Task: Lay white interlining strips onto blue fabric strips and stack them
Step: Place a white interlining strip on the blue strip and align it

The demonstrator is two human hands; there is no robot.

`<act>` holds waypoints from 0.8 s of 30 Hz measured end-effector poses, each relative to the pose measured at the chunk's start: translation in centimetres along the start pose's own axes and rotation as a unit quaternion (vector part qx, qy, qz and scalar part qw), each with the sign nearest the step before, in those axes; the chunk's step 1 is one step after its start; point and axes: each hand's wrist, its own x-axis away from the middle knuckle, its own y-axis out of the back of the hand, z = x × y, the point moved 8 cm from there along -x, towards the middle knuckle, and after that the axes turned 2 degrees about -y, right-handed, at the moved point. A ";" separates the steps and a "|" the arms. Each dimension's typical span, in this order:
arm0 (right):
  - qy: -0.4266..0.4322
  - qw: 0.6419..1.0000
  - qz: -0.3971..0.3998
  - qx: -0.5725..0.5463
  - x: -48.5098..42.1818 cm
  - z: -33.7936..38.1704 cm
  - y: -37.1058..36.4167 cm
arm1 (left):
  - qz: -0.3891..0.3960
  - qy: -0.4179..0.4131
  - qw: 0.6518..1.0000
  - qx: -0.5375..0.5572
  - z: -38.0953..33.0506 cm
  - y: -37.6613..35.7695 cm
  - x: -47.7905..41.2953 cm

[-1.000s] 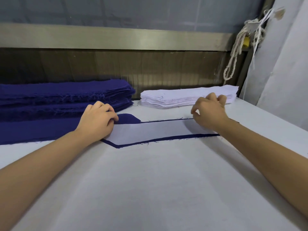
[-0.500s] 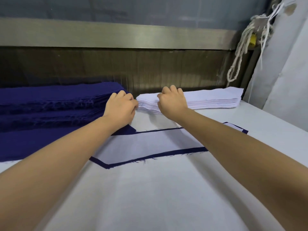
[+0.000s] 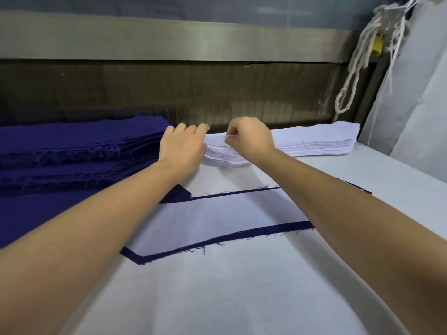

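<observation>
A stack of white interlining strips (image 3: 314, 141) lies at the back of the table. My right hand (image 3: 249, 137) pinches the top strip at the stack's left end. My left hand (image 3: 182, 147) rests against that same end, its fingers laid over the edge; its grip is hidden. Nearer to me, a blue fabric strip (image 3: 242, 235) lies flat with a white interlining strip (image 3: 212, 218) on top, blue edges showing around it. A tall pile of blue fabric strips (image 3: 72, 146) sits at the left.
The white table surface (image 3: 229, 286) stretches toward me. A dark ribbed panel under a metal rail (image 3: 169, 44) closes off the back. Knotted white cords (image 3: 362, 59) hang at the right, beside a pale sheet (image 3: 416, 105).
Both hands have left the laid strip pair and reached back to the left end of the white stack. The right hand now pinches the top strip.
</observation>
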 end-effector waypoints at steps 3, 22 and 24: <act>-0.010 0.991 0.008 -0.133 -0.1 -0.9 -0.1 | -0.013 0.011 1.000 0.018 -0.1 0.2 -0.4; 0.029 0.988 -0.092 0.123 1.2 -5.1 1.6 | -0.154 0.125 0.914 0.354 3.7 2.7 2.8; -0.001 0.987 -0.093 0.131 1.5 -6.8 2.1 | -0.143 0.172 0.880 0.418 4.9 2.0 4.1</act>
